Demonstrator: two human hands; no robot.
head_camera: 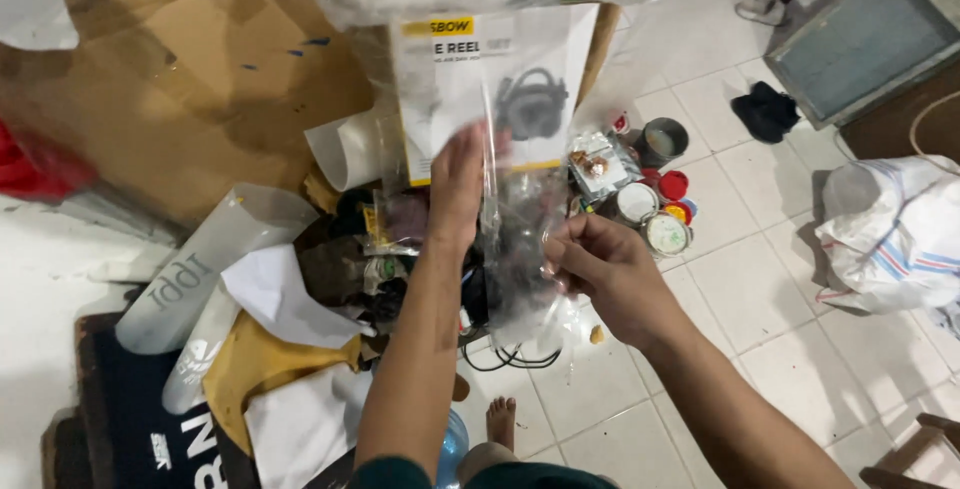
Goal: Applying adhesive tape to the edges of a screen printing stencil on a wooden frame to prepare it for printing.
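My left hand (458,184) is pushed inside a clear plastic bag (515,249), fingers toward a white printed sheet with a black device pictured on it (495,84). My right hand (598,261) pinches the bag's near edge from outside and holds it up over the floor. The plastic blurs what lies behind it, so I cannot tell if the left fingers grip the sheet.
Brown cardboard (190,69) lies at the upper left. Paper scraps, rolled film (215,259) and dark clutter pile below the bag. Small paint tins and lids (660,214) stand on the white tiles to the right, with a white sack (895,234) and a framed screen (870,34) beyond. My bare foot (500,421) is below.
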